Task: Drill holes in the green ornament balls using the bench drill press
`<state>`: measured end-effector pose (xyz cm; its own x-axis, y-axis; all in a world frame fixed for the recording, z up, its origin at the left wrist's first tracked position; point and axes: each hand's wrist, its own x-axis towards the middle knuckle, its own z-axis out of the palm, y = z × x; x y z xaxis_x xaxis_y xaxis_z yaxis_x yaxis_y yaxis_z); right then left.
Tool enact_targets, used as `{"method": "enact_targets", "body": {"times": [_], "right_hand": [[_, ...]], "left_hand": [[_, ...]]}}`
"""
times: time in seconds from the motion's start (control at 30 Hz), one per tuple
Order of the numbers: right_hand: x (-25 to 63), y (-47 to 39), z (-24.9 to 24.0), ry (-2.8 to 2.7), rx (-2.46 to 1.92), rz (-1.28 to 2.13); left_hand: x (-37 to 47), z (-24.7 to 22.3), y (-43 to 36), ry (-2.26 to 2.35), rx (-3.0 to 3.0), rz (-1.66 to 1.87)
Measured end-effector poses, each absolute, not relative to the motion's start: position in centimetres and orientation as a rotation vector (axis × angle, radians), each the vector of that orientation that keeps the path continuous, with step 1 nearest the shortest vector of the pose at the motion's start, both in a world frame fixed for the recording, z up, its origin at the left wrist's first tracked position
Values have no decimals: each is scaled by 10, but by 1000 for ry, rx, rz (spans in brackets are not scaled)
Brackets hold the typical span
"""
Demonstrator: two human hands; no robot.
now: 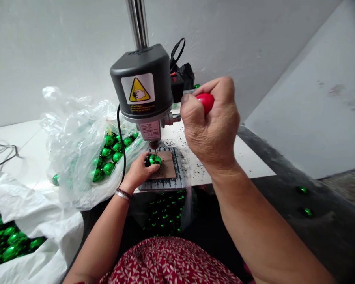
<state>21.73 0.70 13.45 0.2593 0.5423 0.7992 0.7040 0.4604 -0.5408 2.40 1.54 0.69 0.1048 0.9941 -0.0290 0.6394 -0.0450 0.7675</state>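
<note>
Green gleam on white and grey

The ball is glossy green, the knob bright red. The drill is dark grey, its label white with a yellow triangle edged in black. The board is brown, the base grey with black streaks, the table white (peppered with dark crumbs). The shirt is deep red with a pale leafy pattern.

I'd call this a small workshop: at 11 o'clock on my feed I have a drill press with a hazard label, dark specks litter the white table towards 4, and green balls lie in bulk at 8.
</note>
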Motion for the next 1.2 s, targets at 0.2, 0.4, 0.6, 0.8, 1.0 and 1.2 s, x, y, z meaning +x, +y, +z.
{"method": "enact_targets", "body": {"times": [0.2,0.4,0.6,0.8,1.0,1.2], "right_hand": [[217,7,136,-1396,-1190,-146],[219,5,133,-1376,-1135,-142],[218,5,128,-1339,-1074,-121],[218,-3,122,-1337,-1118,-152],[223,-13,117,-1394,-1095,-265],[223,-17,108,-1431,-1083,-381]], "left_hand": [[32,14,21,1599,1815,600],[36,12,22,1564,1690,634],[36,12,20,1550,1655,610],[34,8,19,1509,1645,649],[34,7,18,1476,1666,669],[33,-1,20,1445,1695,697]]}}
